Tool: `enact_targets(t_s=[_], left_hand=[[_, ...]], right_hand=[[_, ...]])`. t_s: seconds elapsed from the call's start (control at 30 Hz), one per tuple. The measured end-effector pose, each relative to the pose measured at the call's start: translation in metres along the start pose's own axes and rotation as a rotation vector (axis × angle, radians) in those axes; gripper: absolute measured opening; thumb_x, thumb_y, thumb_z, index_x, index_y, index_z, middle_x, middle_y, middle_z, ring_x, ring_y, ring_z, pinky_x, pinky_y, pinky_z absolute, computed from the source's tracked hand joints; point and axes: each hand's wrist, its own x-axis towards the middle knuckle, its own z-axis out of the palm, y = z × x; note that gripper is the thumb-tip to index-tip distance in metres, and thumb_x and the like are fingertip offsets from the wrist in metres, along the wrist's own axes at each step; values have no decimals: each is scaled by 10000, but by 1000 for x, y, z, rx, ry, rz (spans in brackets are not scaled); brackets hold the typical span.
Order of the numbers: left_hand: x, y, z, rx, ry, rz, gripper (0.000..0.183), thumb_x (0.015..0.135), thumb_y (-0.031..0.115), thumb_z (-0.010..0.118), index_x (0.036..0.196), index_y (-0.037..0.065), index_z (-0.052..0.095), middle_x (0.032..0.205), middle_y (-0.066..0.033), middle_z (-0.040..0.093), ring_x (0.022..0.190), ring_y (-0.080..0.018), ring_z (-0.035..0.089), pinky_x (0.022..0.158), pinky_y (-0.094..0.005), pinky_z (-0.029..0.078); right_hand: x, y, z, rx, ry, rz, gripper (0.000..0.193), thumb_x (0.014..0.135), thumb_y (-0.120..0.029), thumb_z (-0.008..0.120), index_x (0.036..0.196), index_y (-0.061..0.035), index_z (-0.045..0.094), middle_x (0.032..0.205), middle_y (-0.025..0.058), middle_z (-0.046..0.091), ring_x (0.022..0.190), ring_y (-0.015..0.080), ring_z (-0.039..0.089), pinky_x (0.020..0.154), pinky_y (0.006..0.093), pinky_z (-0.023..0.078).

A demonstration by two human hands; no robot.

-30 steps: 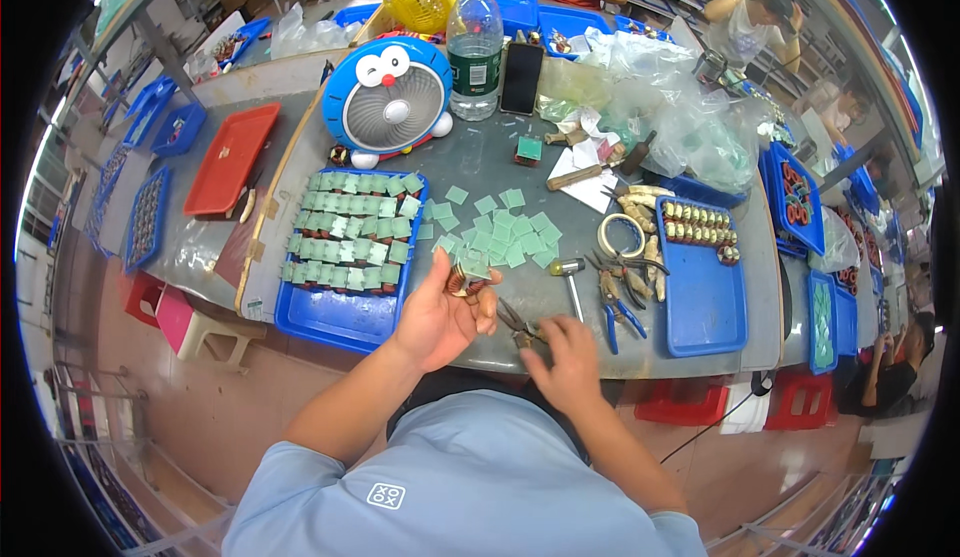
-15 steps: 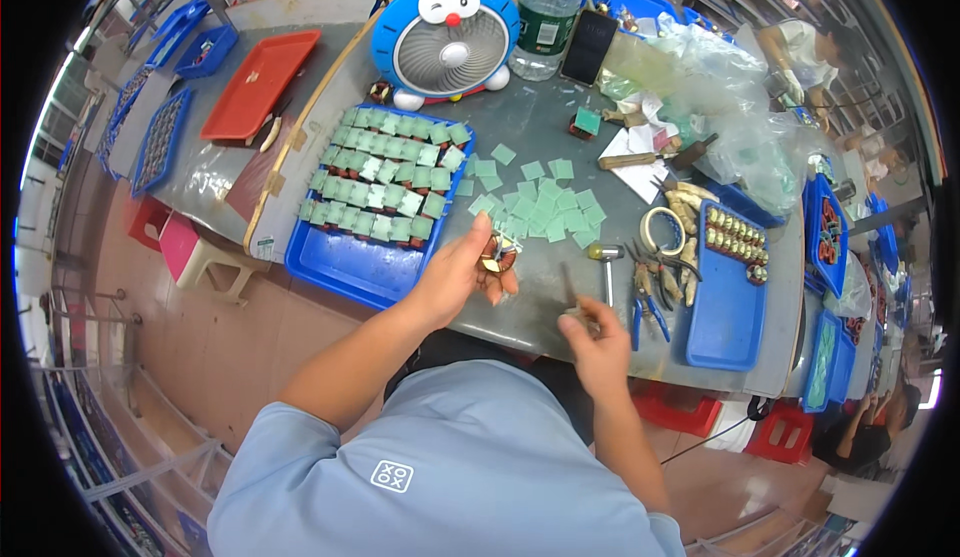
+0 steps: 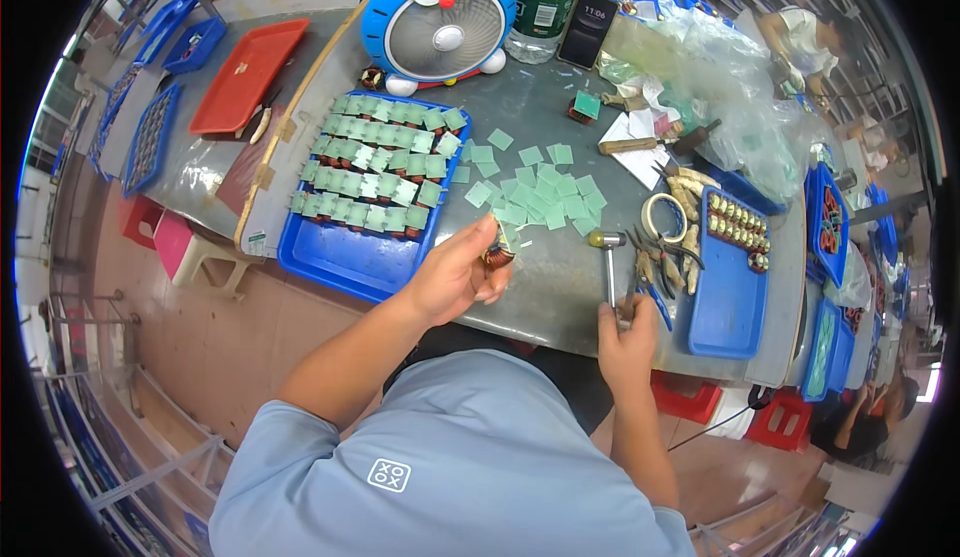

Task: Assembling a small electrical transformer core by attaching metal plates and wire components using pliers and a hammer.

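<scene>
My left hand [image 3: 455, 272] is closed around a coil of copper wire wound on a ring [image 3: 497, 255], held up above the near table edge. My right hand [image 3: 628, 342] is by the pliers [image 3: 655, 272], its fingers pinched on a thin dark tool whose kind I cannot make out. Its fingers are also close to the handle end of a small hammer [image 3: 611, 272]; whether they touch it I cannot tell. Beyond the hands lie many loose pale-green square plates [image 3: 545, 197]. To the left, a blue tray [image 3: 335, 267] holds rows of coils topped with such plates.
At the right are a blue tray [image 3: 722, 322] with small coils, a tape roll [image 3: 663, 217] and crumpled plastic bags [image 3: 700, 67]. A blue cartoon fan [image 3: 448, 37], a bottle [image 3: 541, 17] and a phone [image 3: 587, 32] stand at the back. One plate-topped coil [image 3: 584, 107] stands alone.
My right hand has moved right, from the near table edge to beside the hammer and pliers. The left hand has turned the coil slightly and stays in about the same place.
</scene>
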Motion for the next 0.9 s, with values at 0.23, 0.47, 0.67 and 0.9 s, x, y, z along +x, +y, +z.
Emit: enact_targets(t_s=[0.23, 0.47, 0.67, 0.9], left_hand=[[8, -7, -10, -129, -70, 15, 531, 1070, 556, 303, 1018, 109, 584, 640, -20, 474, 510, -113, 344, 570, -281, 329], [10, -9, -2, -90, 147, 45, 511, 1086, 492, 313, 915, 83, 566, 575, -11, 410, 476, -123, 320, 531, -281, 295], [21, -14, -17, -102, 66, 211, 434, 1074, 437, 404, 892, 80, 571, 663, -12, 491, 498, -104, 357, 501, -268, 282], [16, 5, 10, -16, 120, 211, 460, 1083, 404, 329, 850, 64, 533, 583, -15, 416, 473, -119, 303, 512, -280, 282]], right_hand=[[-3, 35, 2, -542, -85, -185, 381, 863, -79, 701, 1194, 36, 554, 974, 214, 619, 816, 409, 604, 722, 473, 493], [-6, 18, -16, 536, -124, 530, 550, 923, -61, 621, 1438, 30, 450, 947, 106, 672, 716, 134, 597, 686, 252, 486], [-34, -51, -8, -5, -139, -324, 640, 845, -50, 742, 1426, 39, 488, 836, 85, 634, 684, 207, 583, 671, 322, 481], [-17, -90, 5, -210, -157, -769, 718, 758, -9, 765, 1425, 11, 499, 776, 76, 580, 632, 253, 523, 608, 387, 415]])
